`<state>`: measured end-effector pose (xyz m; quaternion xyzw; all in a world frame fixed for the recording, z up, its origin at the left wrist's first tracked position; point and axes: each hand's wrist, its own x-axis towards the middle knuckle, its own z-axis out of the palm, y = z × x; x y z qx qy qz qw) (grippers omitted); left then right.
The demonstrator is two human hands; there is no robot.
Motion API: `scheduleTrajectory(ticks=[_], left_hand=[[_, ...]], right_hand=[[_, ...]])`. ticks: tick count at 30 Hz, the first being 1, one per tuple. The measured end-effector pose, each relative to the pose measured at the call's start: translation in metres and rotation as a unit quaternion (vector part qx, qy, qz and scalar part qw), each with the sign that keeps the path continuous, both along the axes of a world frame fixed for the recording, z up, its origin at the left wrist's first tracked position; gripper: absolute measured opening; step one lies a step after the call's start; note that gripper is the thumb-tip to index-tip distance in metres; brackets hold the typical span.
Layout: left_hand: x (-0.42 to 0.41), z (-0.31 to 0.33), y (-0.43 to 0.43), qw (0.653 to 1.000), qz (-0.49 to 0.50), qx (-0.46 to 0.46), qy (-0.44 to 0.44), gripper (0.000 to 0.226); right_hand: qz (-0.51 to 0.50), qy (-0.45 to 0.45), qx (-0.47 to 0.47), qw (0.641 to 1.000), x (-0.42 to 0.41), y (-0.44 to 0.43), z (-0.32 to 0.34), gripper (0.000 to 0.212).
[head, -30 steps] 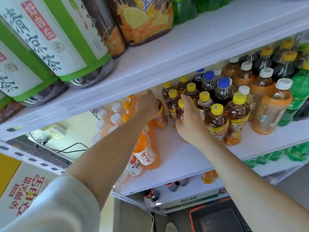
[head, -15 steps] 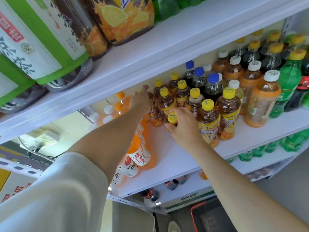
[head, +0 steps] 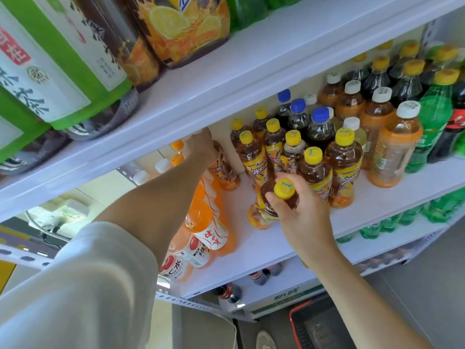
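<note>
Middle shelf (head: 264, 244) of a white shop rack stocked with bottled drinks, seen from above and in front. The upper shelf (head: 226, 79) overhangs its back part.

Right hand (head: 299, 215): thumb and fingers are clasped round the neck of the front tea bottle (head: 263, 212), just below its yellow cap. The bottle is tilted near the shelf's front edge, a little ahead of the block of yellow-capped tea bottles (head: 312, 170). A neck hold suits moving one bottle without disturbing its close-packed neighbours.

Left hand (head: 201, 147): it reaches deep under the upper shelf, with fingers curled over the top of the rear tea bottle (head: 226, 172). This bottle leans forward, apart from the block and beside the orange drinks (head: 206, 222). The hand hides its cap, so the grip is probably a clasp from above, though the fingertips cannot be seen.

Judged purpose: drawing bottles from the back of the shelf toward the front, one in each hand. A red basket (head: 300, 306) sits on the floor below.
</note>
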<state>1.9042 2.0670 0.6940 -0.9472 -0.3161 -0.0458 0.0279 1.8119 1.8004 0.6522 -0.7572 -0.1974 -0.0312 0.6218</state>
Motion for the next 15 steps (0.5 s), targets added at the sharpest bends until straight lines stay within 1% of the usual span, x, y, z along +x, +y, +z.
scheduleTrajectory(ticks=[3,7,8,9,10,11,12,13,14,15], left_hand=[[-0.001,0.002,-0.004,1.0,-0.015,0.019,0.008,0.052],[-0.012,0.015,-0.019,1.0,-0.012,-0.016,0.023,0.067],[-0.019,0.022,-0.025,1.0,-0.01,-0.024,0.018,0.065],[-0.028,0.029,-0.033,0.999,-0.018,-0.041,-0.004,0.057],[-0.041,0.036,-0.044,0.994,-0.046,-0.088,-0.044,0.047],[-0.056,0.039,-0.058,0.975,-0.087,-0.184,-0.093,0.036],[-0.078,0.041,-0.074,0.931,-0.131,-0.312,-0.137,0.027],[-0.104,0.042,-0.092,0.868,-0.184,-0.437,-0.15,0.023],[-0.128,0.042,-0.11,0.82,-0.228,-0.51,-0.126,0.034],[-0.147,0.038,-0.128,0.805,-0.264,-0.526,-0.081,0.054]], right_hand=[[-0.004,0.027,0.045,0.999,-0.006,-0.009,0.005,0.029],[-0.021,0.042,0.085,0.995,-0.008,-0.026,0.015,0.024],[-0.02,0.052,0.097,0.994,-0.008,-0.032,0.018,0.024],[-0.018,0.064,0.112,0.992,-0.008,-0.037,0.022,0.026],[-0.015,0.075,0.128,0.989,-0.007,-0.044,0.026,0.027],[-0.012,0.082,0.14,0.987,-0.007,-0.05,0.03,0.027],[-0.011,0.086,0.148,0.985,-0.006,-0.056,0.035,0.025],[-0.009,0.09,0.157,0.983,-0.006,-0.062,0.04,0.022],[-0.006,0.1,0.173,0.98,-0.007,-0.066,0.046,0.02],[0.0,0.115,0.196,0.974,-0.007,-0.07,0.051,0.018]])
